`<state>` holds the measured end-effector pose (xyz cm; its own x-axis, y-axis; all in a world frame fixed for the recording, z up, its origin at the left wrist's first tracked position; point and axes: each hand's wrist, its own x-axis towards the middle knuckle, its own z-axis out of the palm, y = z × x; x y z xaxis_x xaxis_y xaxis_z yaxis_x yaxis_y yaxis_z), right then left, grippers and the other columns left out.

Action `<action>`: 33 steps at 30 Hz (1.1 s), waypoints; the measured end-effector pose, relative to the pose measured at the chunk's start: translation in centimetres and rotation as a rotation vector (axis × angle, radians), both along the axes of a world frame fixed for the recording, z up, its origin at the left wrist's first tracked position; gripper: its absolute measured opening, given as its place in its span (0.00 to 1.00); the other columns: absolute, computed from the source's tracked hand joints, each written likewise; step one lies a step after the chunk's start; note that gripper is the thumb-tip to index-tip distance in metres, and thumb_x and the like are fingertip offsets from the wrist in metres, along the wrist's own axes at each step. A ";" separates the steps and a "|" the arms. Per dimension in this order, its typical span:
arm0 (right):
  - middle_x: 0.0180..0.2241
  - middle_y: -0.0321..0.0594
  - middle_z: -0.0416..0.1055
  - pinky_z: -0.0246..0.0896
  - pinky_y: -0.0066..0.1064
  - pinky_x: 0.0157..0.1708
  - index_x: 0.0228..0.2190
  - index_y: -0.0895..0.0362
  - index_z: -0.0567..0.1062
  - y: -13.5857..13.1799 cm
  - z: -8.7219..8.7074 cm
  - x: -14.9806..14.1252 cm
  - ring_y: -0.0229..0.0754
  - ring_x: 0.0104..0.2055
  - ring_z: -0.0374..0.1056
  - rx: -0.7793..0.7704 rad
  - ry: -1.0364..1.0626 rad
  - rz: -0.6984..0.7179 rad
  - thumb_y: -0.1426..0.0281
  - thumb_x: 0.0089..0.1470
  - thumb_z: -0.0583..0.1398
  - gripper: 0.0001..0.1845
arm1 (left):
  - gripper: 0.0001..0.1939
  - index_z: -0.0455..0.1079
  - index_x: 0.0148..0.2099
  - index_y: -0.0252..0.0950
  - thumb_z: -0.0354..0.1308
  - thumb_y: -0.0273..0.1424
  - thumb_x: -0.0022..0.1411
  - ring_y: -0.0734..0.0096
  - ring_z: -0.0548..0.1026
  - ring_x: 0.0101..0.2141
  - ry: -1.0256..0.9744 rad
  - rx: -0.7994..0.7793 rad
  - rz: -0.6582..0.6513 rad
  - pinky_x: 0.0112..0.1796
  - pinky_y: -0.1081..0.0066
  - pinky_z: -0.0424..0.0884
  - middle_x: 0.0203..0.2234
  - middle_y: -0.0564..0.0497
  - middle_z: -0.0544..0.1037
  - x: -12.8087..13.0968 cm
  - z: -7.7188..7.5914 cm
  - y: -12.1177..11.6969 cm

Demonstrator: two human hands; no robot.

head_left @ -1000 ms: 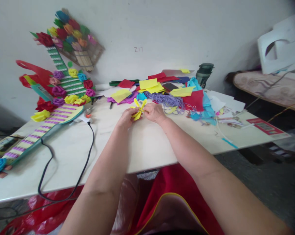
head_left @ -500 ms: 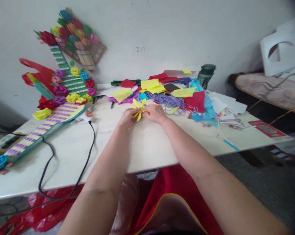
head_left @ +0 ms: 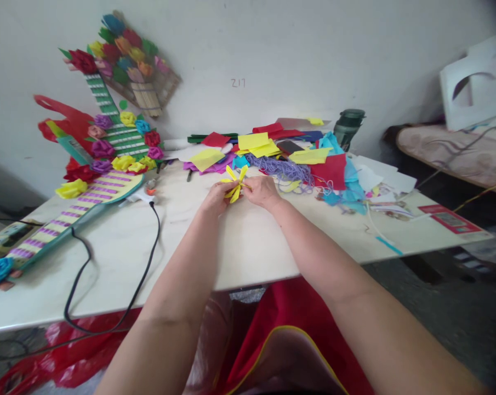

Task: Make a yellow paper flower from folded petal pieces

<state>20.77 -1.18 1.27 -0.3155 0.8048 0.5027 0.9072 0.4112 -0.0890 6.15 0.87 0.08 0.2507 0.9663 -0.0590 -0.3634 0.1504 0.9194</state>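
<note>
Over the middle of the white table I hold a yellow paper flower [head_left: 236, 184] with several narrow petals spread out like a star. My left hand [head_left: 216, 198] is closed on the flower from the left, its fingertips partly behind the petals. From the right, my right hand [head_left: 261, 190] pinches a petal edge between thumb and fingers. Just beyond the hands lie yellow paper sheets [head_left: 253, 141], a tangle of purple yarn [head_left: 278, 167] and a purple paper piece [head_left: 217, 164].
A flower-trimmed striped board [head_left: 81, 211] covers the table's left side, beside a white glue gun [head_left: 143, 195] with a looping black cord [head_left: 151, 258]. A dark green bottle [head_left: 348, 127] stands at the back right, near blue paper [head_left: 354, 189] and white scraps [head_left: 389, 178].
The yellow flower has turned slightly, and its petals look broader and more opened. Both hands stay nearly in place, still holding it. The whole view has shifted a little.
</note>
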 end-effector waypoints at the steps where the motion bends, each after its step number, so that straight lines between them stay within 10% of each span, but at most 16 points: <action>1: 0.31 0.47 0.75 0.50 0.31 0.30 0.29 0.59 0.77 0.0 0.0 -0.1 0.43 0.32 0.67 0.000 0.008 -0.015 0.68 0.53 0.52 0.14 | 0.05 0.72 0.28 0.26 0.60 0.25 0.47 0.72 0.73 0.23 -0.004 0.002 0.000 0.30 0.70 0.74 0.21 0.47 0.75 0.1 0.0 0.0; 33: 0.31 0.42 0.75 0.49 0.30 0.30 0.28 0.57 0.77 0.6 -0.5 0.3 0.42 0.33 0.66 0.066 0.226 -0.046 0.69 0.54 0.51 0.14 | 0.16 0.72 0.40 0.28 0.52 0.23 0.46 0.64 0.76 0.33 -0.099 0.001 -0.199 0.38 0.64 0.73 0.31 0.42 0.78 -0.8 0.8 -0.7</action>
<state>21.11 -0.58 0.74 -0.1524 0.7786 0.6087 0.8853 0.3813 -0.2661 5.32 0.21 0.90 0.4409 0.8973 -0.0235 -0.4148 0.2269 0.8812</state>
